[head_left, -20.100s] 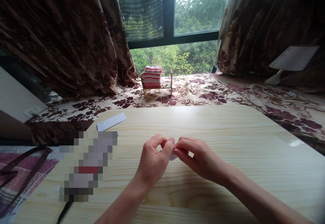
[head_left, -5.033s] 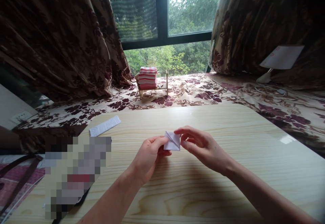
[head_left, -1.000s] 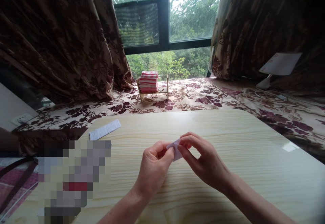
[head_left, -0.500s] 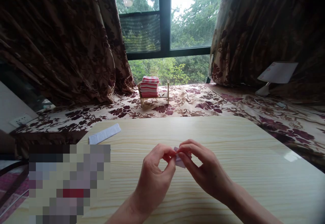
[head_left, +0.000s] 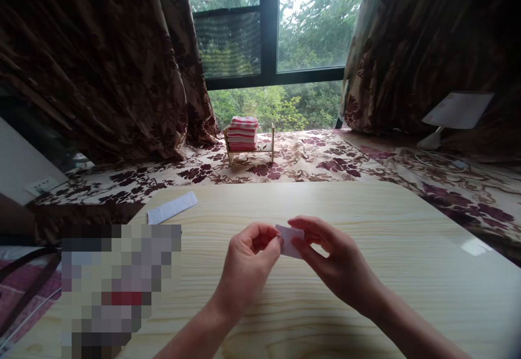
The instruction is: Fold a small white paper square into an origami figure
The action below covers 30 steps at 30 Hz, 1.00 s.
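Note:
A small pale piece of paper [head_left: 290, 234] is held above the wooden table [head_left: 358, 212], between my two hands. My left hand [head_left: 254, 261] is closed in a pinch on the paper's left edge, thumb against index finger. At the right side, my right hand [head_left: 331, 261] has its thumb over the front of the paper and other fingers curled beside and partly behind it. The right index fingertip sits above the paper's top edge. Its hidden side cannot be seen.
A long folded printed paper strip [head_left: 172, 207] lies at the table's back left. A pixelated area [head_left: 122, 288] hides items at the left. Beyond the table, folded striped cloths [head_left: 242, 134] sit on a small wooden stand, and a lamp [head_left: 458, 110] stands right.
My right fingers have spread from their pinch close to the left fingertips, so more of the paper shows. The whole view has shifted slightly.

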Motion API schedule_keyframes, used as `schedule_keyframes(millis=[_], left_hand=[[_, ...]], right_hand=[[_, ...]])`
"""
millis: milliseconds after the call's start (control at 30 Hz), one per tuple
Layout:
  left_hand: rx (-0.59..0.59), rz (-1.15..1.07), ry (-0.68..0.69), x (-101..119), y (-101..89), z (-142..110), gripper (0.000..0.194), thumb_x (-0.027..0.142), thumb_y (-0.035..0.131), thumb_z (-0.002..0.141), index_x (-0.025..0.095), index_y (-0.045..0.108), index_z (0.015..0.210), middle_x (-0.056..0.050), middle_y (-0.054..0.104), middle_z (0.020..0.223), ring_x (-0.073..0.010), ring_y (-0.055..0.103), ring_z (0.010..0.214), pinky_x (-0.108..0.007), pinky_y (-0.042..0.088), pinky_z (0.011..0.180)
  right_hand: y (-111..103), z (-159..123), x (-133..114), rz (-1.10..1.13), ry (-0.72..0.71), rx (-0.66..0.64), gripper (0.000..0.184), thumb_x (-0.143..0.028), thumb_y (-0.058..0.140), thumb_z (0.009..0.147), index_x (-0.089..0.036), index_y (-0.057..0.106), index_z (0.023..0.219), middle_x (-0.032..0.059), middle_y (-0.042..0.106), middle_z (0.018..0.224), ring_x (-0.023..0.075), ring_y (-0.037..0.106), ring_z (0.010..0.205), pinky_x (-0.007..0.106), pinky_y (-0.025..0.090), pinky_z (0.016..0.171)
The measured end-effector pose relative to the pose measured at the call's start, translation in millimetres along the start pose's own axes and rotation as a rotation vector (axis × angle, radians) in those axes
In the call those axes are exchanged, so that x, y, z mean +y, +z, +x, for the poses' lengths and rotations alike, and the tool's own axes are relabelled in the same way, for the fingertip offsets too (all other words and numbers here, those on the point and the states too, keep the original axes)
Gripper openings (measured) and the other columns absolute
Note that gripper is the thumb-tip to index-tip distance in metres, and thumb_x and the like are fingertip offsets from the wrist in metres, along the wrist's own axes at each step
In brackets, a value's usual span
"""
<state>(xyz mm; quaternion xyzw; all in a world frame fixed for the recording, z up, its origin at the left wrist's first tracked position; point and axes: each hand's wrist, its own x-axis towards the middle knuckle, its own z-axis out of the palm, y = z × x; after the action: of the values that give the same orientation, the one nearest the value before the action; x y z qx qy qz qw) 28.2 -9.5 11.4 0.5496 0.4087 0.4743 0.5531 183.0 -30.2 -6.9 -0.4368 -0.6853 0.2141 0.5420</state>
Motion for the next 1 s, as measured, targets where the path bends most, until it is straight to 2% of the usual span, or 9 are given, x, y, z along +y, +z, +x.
schedule_keyframes(millis=[133, 267, 433, 633, 1000], left_hand=[[0.043, -0.098, -0.054, 2.7, -1.4, 1.8, 0.01, 0.02, 0.068, 0.068, 0.013, 0.062, 0.071, 0.0, 0.062, 0.07, -0.0088, 0.055, 0.065, -0.018, 0.044, 0.063], [0.029, -0.144, -0.096, 4.8, -1.4, 1.6, 0.012, 0.022, 0.069, 0.067, 0.013, 0.063, 0.072, 0.001, 0.062, 0.068, -0.0081, 0.054, 0.061, -0.018, 0.043, 0.059], [0.009, -0.114, -0.071, 7.6, -0.9, -0.8, 0.01, 0.022, 0.067, 0.067, 0.013, 0.063, 0.071, 0.0, 0.062, 0.066, -0.0082, 0.052, 0.057, -0.018, 0.042, 0.055], [-0.021, 0.005, 0.024, 7.0, -1.5, -1.6, 0.006, 0.019, 0.064, 0.07, 0.013, 0.063, 0.072, -0.001, 0.063, 0.069, -0.0108, 0.056, 0.064, -0.019, 0.044, 0.059], [-0.025, 0.053, 0.031, 3.8, -4.1, -0.1, 0.01, 0.022, 0.061, 0.073, 0.014, 0.065, 0.076, -0.002, 0.065, 0.072, -0.0126, 0.058, 0.068, -0.02, 0.045, 0.062]], right_hand=[[-0.9, 0.7, -3.3, 0.155, 0.105, -0.013, 0.027, -0.014, 0.056, 0.08, -0.021, 0.058, 0.106, 0.0053, 0.068, 0.093, 0.0164, 0.066, 0.081, 0.028, 0.057, 0.069], [-1.0, 3.6, -7.6, 0.307, 0.221, -0.015, 0.023, -0.015, 0.055, 0.078, -0.019, 0.06, 0.101, 0.0061, 0.069, 0.091, 0.0158, 0.067, 0.077, 0.026, 0.058, 0.065], [-0.2, 4.5, -7.5, 0.353, 0.252, -0.016, 0.02, -0.015, 0.056, 0.076, -0.019, 0.062, 0.094, 0.0053, 0.07, 0.088, 0.017, 0.067, 0.078, 0.026, 0.057, 0.063], [-0.8, 2.3, -3.9, 0.247, 0.188, -0.03, 0.015, -0.021, 0.055, 0.082, -0.019, 0.061, 0.096, 0.0056, 0.069, 0.089, 0.0164, 0.066, 0.078, 0.027, 0.056, 0.068], [-3.5, 3.6, -4.6, -0.116, -0.072, -0.066, 0.016, -0.018, 0.049, 0.086, -0.021, 0.06, 0.098, 0.0046, 0.069, 0.088, 0.0157, 0.065, 0.074, 0.025, 0.053, 0.062]])
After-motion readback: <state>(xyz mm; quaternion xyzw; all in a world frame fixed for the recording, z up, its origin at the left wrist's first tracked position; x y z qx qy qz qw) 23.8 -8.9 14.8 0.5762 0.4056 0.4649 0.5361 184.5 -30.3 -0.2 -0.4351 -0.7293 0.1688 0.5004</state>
